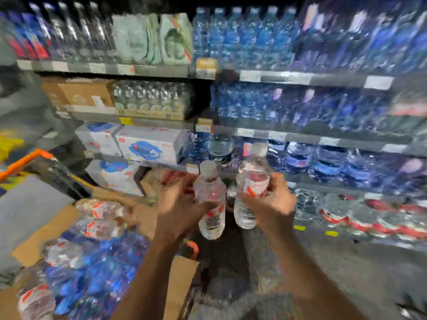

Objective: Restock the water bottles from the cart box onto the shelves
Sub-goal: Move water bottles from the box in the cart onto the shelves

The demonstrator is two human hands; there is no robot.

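I hold two clear water bottles with red-and-white labels upright in front of the shelves. My left hand (178, 209) grips the left bottle (211, 199) around its middle. My right hand (272, 202) grips the right bottle (250, 188), which sits a little higher. Both have white caps. The cart box (57, 227), an open cardboard carton at lower left, holds several more bottles, some red-labelled and some wrapped in blue. The lowest shelf (346, 239) at right carries a row of similar red-labelled bottles. The picture is blurred by motion.
Upper shelves hold rows of blue-tinted bottles (300, 105) on the right and clear bottles, shrink-wrapped packs and cartons on the left. White cases with blue logos (147, 146) sit mid-left. An orange cart handle (25, 162) crosses the left edge. Grey floor lies below my arms.
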